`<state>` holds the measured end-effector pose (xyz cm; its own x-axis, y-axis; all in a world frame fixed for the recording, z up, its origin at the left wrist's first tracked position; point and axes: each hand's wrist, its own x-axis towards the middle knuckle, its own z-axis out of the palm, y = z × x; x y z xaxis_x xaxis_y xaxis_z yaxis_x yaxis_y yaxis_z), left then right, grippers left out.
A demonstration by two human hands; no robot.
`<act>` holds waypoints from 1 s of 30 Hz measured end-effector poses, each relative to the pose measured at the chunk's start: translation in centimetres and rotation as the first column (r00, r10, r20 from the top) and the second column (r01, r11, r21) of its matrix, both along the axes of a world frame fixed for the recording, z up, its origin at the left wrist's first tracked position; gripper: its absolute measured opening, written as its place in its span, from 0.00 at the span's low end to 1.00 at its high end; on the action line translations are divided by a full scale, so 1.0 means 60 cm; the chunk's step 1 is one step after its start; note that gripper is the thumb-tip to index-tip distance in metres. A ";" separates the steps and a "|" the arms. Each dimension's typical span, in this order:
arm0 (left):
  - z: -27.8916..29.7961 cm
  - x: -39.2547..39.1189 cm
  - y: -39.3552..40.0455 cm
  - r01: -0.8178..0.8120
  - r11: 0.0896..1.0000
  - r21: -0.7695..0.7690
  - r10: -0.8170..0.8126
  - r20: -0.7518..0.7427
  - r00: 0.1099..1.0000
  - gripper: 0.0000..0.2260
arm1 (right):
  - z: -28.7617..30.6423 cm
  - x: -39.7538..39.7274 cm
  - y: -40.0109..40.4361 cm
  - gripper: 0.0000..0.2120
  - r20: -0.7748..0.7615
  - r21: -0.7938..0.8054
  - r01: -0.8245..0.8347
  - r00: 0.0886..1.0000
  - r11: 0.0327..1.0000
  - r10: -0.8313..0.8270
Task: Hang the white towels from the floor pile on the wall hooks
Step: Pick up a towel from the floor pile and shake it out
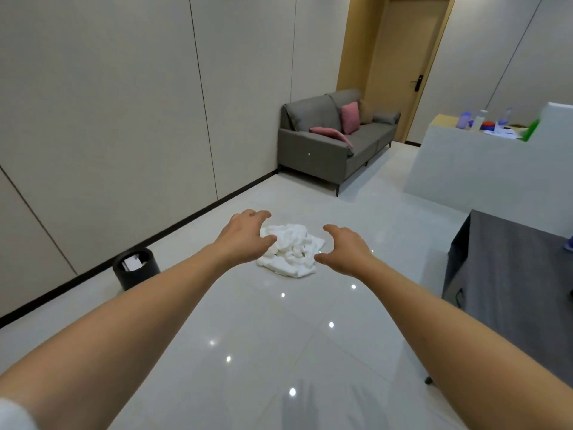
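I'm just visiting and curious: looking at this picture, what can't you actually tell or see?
Head view only:
- How many towels are in the white towel pile: crumpled together, and the left hand covers its left edge.
- Wall hooks: none in the frame.
- What fills the black bin: too small.
- Items on the white counter: small, blurred.
- The dark table: cut off by the right edge.

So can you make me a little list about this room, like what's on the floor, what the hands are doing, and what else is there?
towels: white towel pile, crumpled on the shiny floor
left hand: left hand reaching toward the pile, fingers loosely curled, holding nothing
right hand: right hand reaching beside the pile, holding nothing
bin: black bin by the wall, left of the pile
sofa: grey sofa with pink cushions, far behind the pile
hooks: none in view
hanging done: not started
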<state>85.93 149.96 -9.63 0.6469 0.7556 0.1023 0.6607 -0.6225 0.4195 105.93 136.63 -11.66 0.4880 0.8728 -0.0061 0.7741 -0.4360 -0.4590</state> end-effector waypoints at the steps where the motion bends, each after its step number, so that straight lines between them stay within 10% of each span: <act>1: 0.000 0.016 0.038 0.004 1.000 -0.005 -0.004 0.003 1.000 0.27 | -0.003 0.015 0.033 0.37 -0.006 -0.001 0.007 1.000 1.000 -0.007; 30: -0.317 0.534 0.873 -0.083 0.928 -0.362 -0.027 -0.288 0.957 0.28 | -0.334 0.551 0.852 0.35 -0.284 -0.382 -0.044 0.956 0.923 -0.072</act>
<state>117.99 202.33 -28.66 0.5852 0.7221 -0.3690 0.8002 -0.4403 0.4072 138.97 187.78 -31.67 0.4261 0.7686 -0.4771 0.6265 -0.6312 -0.4573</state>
